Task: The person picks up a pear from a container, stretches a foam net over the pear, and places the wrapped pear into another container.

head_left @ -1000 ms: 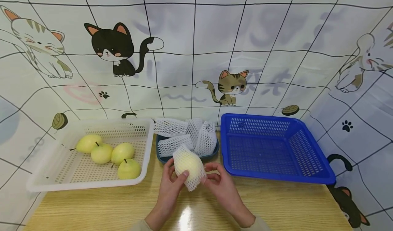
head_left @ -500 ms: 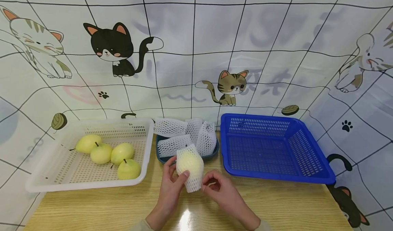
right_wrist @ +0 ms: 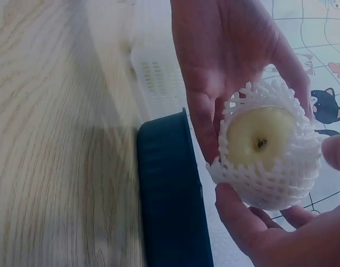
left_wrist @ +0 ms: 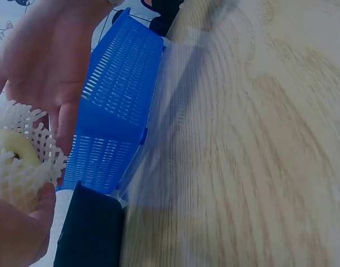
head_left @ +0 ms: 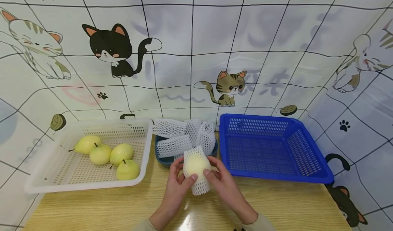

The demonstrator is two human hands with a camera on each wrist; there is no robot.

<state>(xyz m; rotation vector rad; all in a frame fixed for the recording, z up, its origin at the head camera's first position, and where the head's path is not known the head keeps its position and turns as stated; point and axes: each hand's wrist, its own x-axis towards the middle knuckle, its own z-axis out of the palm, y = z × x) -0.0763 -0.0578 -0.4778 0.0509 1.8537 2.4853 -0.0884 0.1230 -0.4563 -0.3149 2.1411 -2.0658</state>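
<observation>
A pale yellow pear (head_left: 196, 165) sits inside a white foam net sleeve (head_left: 201, 187), held between both hands in front of the small bin. My left hand (head_left: 175, 189) grips its left side, thumb across the front. My right hand (head_left: 225, 186) holds the right side, thumb also on the net. In the right wrist view the pear's dark-centred end (right_wrist: 260, 143) shows through the sleeve's open mouth, and the net's frilled edge surrounds it. Several spare foam nets (head_left: 175, 145) lie piled in the dark teal bin (head_left: 165, 161) just behind the hands.
At the left, a white basket (head_left: 101, 186) holds several bare pears (head_left: 122, 154). A blue basket (head_left: 261, 149) stands at the right with nothing visible in it. All rest on a wooden table (head_left: 101, 210) against a cat-print cloth backdrop (head_left: 175, 63).
The netted pear has turned more upright and shifted slightly right. My right hand, which was plucking at the sleeve's lower edge, now holds the pear's right side.
</observation>
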